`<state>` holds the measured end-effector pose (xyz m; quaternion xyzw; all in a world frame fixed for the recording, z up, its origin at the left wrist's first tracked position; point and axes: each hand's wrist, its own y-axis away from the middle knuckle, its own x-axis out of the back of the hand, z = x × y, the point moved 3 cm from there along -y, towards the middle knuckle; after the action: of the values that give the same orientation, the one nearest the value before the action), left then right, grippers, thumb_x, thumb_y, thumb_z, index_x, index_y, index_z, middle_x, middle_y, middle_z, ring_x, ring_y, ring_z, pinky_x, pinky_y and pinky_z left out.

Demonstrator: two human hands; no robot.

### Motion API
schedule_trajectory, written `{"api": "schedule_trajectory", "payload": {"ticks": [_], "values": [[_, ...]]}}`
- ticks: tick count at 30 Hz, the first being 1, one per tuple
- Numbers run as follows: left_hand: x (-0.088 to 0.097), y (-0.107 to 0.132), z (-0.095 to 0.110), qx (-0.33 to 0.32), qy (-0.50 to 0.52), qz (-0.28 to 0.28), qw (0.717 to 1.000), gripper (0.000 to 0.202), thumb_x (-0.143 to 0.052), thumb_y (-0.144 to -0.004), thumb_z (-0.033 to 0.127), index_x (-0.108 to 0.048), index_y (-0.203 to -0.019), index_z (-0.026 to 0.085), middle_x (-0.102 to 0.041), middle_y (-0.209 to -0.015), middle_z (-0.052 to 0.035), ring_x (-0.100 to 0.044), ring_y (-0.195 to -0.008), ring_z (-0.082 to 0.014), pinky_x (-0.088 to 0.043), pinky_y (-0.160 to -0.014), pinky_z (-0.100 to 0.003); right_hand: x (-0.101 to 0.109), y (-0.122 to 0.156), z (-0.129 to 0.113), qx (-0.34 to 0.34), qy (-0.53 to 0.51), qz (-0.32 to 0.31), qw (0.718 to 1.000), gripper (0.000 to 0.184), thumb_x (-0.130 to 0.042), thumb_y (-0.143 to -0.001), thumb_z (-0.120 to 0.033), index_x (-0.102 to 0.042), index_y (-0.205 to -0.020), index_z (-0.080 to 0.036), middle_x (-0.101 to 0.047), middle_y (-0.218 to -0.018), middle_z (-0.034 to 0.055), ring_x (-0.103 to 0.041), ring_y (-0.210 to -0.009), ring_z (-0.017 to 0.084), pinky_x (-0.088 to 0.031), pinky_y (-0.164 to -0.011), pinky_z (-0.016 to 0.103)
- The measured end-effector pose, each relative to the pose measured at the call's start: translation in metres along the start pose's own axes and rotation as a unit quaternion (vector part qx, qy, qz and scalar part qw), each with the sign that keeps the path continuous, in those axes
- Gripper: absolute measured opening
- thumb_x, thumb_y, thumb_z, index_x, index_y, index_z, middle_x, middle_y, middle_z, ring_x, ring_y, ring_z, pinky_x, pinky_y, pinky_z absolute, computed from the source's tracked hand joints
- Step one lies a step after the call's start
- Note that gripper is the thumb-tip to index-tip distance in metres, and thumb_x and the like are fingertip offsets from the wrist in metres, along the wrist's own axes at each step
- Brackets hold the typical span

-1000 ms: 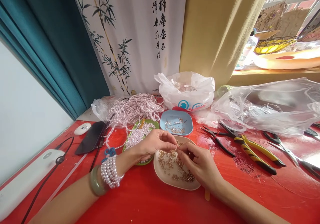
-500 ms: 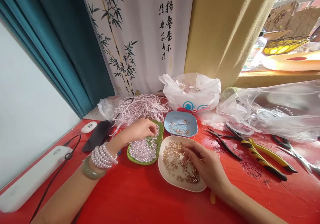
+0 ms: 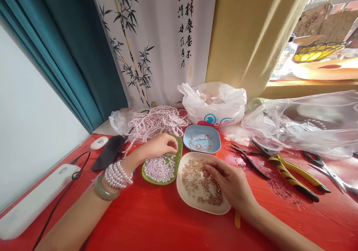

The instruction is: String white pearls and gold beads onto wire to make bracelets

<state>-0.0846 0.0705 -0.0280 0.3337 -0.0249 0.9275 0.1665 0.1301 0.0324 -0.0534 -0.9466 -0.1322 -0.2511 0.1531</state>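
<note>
My left hand (image 3: 162, 146) is over the far part of a green dish (image 3: 179, 160), its thumb and fingers pinched together; whatever they hold is too small to make out. Loose pale pink pearl beads (image 3: 159, 169) fill the near part of this dish. A pearl bracelet (image 3: 119, 174) and a greenish bangle (image 3: 104, 189) circle the left wrist. My right hand (image 3: 228, 178) hovers over the upper right of a cream dish (image 3: 186, 201) with small gold beads (image 3: 192, 172). Its thumb and forefinger are closed near a faint thin thread, which they seem to pinch.
Behind are a blue dish (image 3: 187, 133) with small metal pins, strands of pearl beads (image 3: 158, 120) and a white plastic bag (image 3: 214, 109). To the right lie black pliers (image 3: 250, 161), yellow-black pliers (image 3: 293, 176) and scissors (image 3: 332, 174). A phone (image 3: 107, 154) and white power strip (image 3: 36, 202) lie left.
My left hand has risen slightly and shifted a little right over the green dish, its pinch kept closed. My right hand has hardly moved.
</note>
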Motion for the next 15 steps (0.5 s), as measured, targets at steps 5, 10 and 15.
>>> {"api": "schedule_trajectory", "payload": {"ticks": [5, 10, 15], "values": [[-0.034, 0.0, 0.024, 0.043, 0.281, 0.003, 0.959, 0.019, -0.07, -0.06, 0.024, -0.065, -0.074, 0.013, -0.066, -0.072, -0.0058, -0.058, -0.066, -0.0121, -0.044, -0.064, -0.026, 0.001, 0.0, -0.001, 0.008, 0.011, 0.01, 1.0, 0.021, -0.048, -0.08, -0.031, -0.065, -0.075, -0.02, -0.063, -0.057, -0.0014, -0.056, -0.048, 0.012, -0.043, -0.045, 0.02], [-0.053, 0.001, 0.028, 0.055, 0.344, 0.0, 0.937, 0.018, -0.072, -0.06, 0.023, -0.066, -0.072, 0.012, -0.067, -0.072, -0.0056, -0.058, -0.067, -0.0112, -0.045, -0.063, -0.023, -0.001, 0.001, -0.006, 0.015, 0.001, -0.006, 1.0, 0.021, -0.047, -0.079, -0.028, -0.067, -0.075, -0.02, -0.063, -0.057, -0.0004, -0.054, -0.045, 0.011, -0.04, -0.038, 0.018], [-0.053, 0.001, 0.027, 0.05, 0.358, 0.007, 0.932, 0.018, -0.073, -0.057, 0.022, -0.066, -0.07, 0.011, -0.065, -0.069, -0.0043, -0.056, -0.063, -0.0097, -0.044, -0.061, -0.022, 0.0, 0.001, -0.008, 0.01, 0.003, -0.004, 1.0, 0.022, -0.047, -0.078, -0.027, -0.067, -0.075, -0.02, -0.058, -0.049, -0.0015, -0.052, -0.043, 0.011, -0.037, -0.035, 0.018]]}}
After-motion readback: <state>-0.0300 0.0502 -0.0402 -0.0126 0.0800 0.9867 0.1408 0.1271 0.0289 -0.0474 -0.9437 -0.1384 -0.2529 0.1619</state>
